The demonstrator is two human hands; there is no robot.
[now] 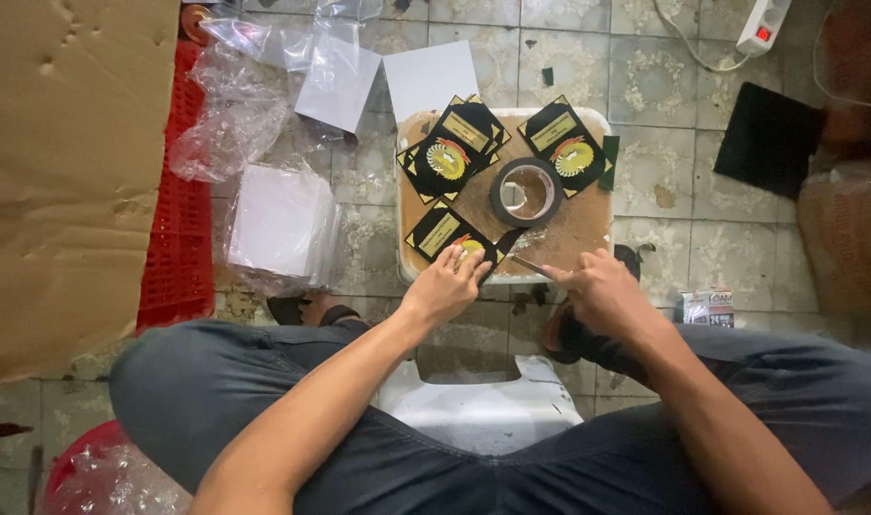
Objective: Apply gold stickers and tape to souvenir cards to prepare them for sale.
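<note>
My left hand [447,283] presses its fingers down on a black square card with a gold and yellow emblem [442,234] at the near left corner of a small brown-topped stand [569,234]. In my right hand [596,283] I grip a thin metal blade [528,262] that points left toward that card. A stack of the same black cards [453,145] lies at the stand's far left, and one more card [566,143] at its far right. A roll of dark tape [526,191] sits in the middle.
White sheets in clear plastic [281,224] lie on the tiled floor to the left, beside a red crate [178,238] and brown cardboard [59,162]. More white cards [388,81] lie beyond. A black pad [767,138] and power strip [762,24] sit at right. I sit on a white stool [483,410].
</note>
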